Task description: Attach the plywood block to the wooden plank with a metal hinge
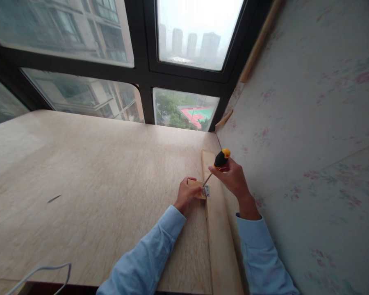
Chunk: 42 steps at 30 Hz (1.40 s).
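My right hand point(232, 178) is closed round the black and yellow handle of a screwdriver point(220, 160), whose shaft slants down to a small metal hinge point(206, 190). The hinge joins a small wooden block point(197, 187) to a long wooden plank point(217, 221) lying along the wall. My left hand point(187, 196) presses on the block, its fingers curled over the near side. Both sleeves are light blue.
The pale wooden tabletop point(89, 184) stretches left, with a small dark sliver point(53, 198) lying on it. A white cable point(46, 270) loops at the near left edge. A floral papered wall point(310, 143) stands close on the right and windows point(184, 110) behind.
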### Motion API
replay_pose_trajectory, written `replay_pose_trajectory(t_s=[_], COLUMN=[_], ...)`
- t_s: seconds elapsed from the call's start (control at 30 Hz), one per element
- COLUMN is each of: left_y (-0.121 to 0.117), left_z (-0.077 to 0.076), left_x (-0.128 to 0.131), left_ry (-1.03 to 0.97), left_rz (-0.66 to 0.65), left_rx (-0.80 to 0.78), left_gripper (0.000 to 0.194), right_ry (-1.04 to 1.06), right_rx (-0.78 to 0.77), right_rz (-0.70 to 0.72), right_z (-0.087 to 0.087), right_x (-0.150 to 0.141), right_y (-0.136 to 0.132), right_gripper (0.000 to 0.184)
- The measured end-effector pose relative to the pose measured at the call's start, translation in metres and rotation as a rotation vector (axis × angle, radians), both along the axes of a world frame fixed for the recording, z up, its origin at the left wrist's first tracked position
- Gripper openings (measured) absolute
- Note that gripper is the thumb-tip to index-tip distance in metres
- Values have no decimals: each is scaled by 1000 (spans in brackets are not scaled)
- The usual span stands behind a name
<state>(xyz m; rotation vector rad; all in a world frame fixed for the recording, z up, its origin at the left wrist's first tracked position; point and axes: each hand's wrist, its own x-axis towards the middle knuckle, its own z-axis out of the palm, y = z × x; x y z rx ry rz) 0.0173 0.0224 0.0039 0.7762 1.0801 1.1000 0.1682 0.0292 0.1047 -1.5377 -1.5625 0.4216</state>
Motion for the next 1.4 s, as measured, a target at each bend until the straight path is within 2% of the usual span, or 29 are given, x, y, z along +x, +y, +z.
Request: replay_pose_trajectory(t_s=[0.2, 0.27, 0.37, 0.43, 0.53, 0.63, 0.73, 0.87, 1.0, 1.13, 1.23, 1.4], left_y=[0, 1, 1, 1, 1, 1, 1, 2, 3, 4, 4, 4], left_z=[-3, -4, -6, -7, -8, -8, -7, -8, -11, -18, -22, -23], left_x=[0, 0, 0, 0, 0, 0, 0, -1, 0, 1, 1, 3], left_ry=[14, 22, 13, 1, 14, 34, 34, 44, 23, -24, -41, -61], left_rz=[-4, -6, -9, -9, -5, -4, -8, 11, 14, 16, 15, 35], left_rx=[10, 12, 14, 12, 18, 33, 34, 35, 46, 64, 67, 68], left_gripper=[50, 50, 50, 51, 50, 49, 49, 47, 49, 50, 50, 51], right_ry=[306, 235, -95, -316, -501, -533, -505, -481, -448, -426, -461, -550], right_rx=[0, 37, 32, -115, -455, -711, -821, -865, -862, -802, -728, -660], right_rz=[-30, -120, -248, -246, -177, -132, -95, -73, -88, -107, -152, -184], right_z=[1, 6, 12, 11, 0, -16, -28, -36, -42, -54, -63, -64], right_x=[15, 20, 28, 32, 38, 43, 46, 46, 44, 42, 40, 46], right_y=[3, 1, -4, -4, 1, 8, 12, 12, 8, 2, -6, -22], right_gripper=[50, 50, 40, 34, 29, 29, 24, 17, 20, 26, 24, 23])
